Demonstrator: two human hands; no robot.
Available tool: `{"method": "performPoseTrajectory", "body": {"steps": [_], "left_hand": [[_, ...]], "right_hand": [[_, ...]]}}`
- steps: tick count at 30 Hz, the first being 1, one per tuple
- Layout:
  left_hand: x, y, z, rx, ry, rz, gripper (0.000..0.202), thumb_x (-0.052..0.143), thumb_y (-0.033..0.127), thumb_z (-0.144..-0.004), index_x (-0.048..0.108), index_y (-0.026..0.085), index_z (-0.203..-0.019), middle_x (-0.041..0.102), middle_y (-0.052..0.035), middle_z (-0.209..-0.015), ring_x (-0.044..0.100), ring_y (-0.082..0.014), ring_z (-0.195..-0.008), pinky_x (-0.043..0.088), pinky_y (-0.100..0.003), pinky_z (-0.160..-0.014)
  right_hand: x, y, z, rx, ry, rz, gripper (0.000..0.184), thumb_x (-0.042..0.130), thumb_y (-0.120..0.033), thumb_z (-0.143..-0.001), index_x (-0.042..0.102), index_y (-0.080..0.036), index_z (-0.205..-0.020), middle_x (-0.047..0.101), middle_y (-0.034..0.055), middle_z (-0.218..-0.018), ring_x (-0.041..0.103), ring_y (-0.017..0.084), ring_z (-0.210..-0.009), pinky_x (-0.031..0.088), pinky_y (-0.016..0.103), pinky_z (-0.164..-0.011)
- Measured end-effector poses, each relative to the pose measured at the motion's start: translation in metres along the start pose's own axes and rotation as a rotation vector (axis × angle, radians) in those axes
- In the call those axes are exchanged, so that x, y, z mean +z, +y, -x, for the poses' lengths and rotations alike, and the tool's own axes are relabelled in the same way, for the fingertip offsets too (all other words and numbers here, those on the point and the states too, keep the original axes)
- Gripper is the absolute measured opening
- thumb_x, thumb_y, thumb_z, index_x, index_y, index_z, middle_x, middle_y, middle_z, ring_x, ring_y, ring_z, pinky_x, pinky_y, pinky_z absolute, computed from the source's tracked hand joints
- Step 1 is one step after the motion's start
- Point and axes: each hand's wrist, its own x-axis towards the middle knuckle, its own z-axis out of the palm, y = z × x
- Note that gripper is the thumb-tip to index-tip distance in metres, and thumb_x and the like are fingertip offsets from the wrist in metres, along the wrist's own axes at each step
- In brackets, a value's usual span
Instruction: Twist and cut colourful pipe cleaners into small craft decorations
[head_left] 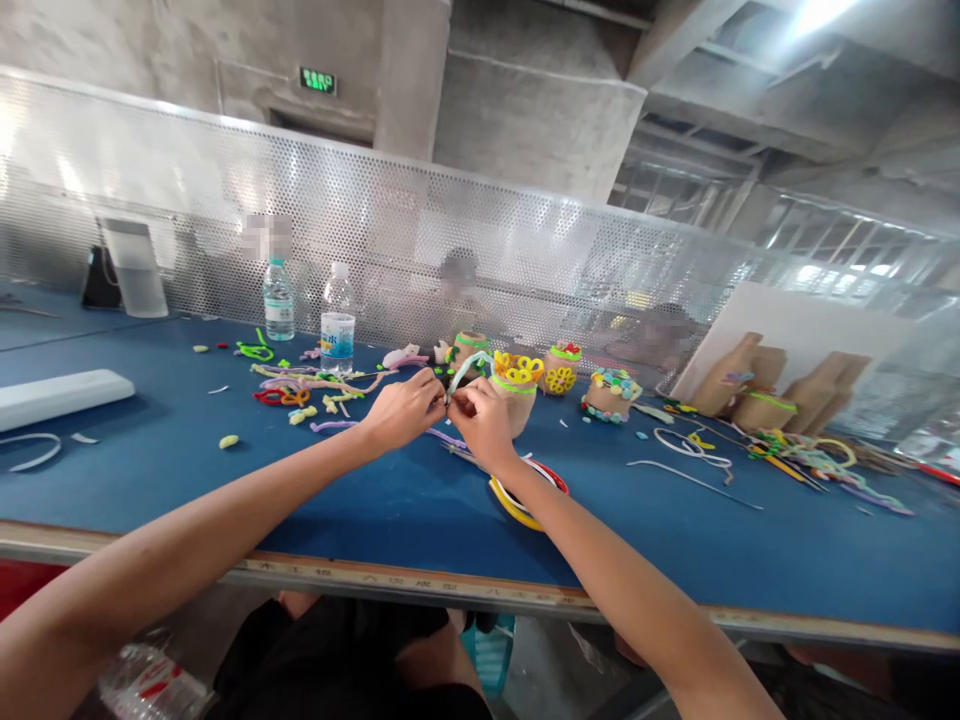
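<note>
Above the blue table, my left hand (409, 408) and my right hand (484, 425) meet fingertip to fingertip. Both are pinched closed on a pale pipe cleaner (470, 369), whose free end arcs up and to the right. The spot where the fingers join hides part of it. Just behind my right hand stands a twine-wrapped jar (517, 405) with yellow looped flowers and a green band at its rim. Under my right forearm lie a yellow, white and red ring of pipe cleaners (517, 508) and what may be scissors, partly hidden.
Loose coloured pipe cleaners (285, 393) lie left of my hands, near two water bottles (337, 330). More decorated jars (611, 395) stand behind and to the right. Bottle-shaped cardboard pieces (810, 395) lean at the far right. A perforated metal screen (390, 215) borders the back.
</note>
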Motion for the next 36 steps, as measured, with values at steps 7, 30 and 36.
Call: {"method": "performPoseTrajectory", "body": {"steps": [7, 30, 36], "left_hand": [[-0.001, -0.003, -0.001, 0.044, 0.023, -0.055, 0.016, 0.048, 0.024, -0.086, 0.060, 0.015, -0.081, 0.058, -0.0042, -0.086, 0.056, -0.0147, -0.065, 0.033, -0.025, -0.052], [-0.002, -0.018, -0.005, 0.125, 0.089, 0.361, 0.005, 0.053, 0.015, -0.072, 0.058, 0.015, -0.070, 0.056, -0.0003, -0.074, 0.051, -0.0095, -0.062, 0.038, -0.020, -0.058], [-0.007, -0.018, -0.007, 0.125, 0.060, 0.629, 0.005, 0.051, 0.015, -0.070, 0.056, 0.015, -0.067, 0.051, 0.0018, -0.064, 0.045, -0.0078, -0.055, 0.035, -0.018, -0.051]], "right_hand": [[-0.004, 0.002, -0.002, -0.038, -0.065, 0.023, 0.009, 0.054, -0.016, -0.075, 0.058, -0.017, -0.068, 0.049, 0.0023, -0.072, 0.048, 0.014, -0.060, 0.040, 0.027, -0.055], [-0.007, 0.005, -0.006, 0.257, -0.192, -0.353, 0.009, 0.055, -0.024, -0.068, 0.050, -0.019, -0.063, 0.044, -0.0043, -0.057, 0.040, 0.011, -0.050, 0.031, 0.024, -0.047], [-0.012, 0.005, -0.008, 0.394, -0.296, -0.622, 0.017, 0.061, -0.028, -0.067, 0.049, -0.019, -0.058, 0.041, -0.0071, -0.048, 0.037, 0.007, -0.041, 0.024, 0.023, -0.042]]}}
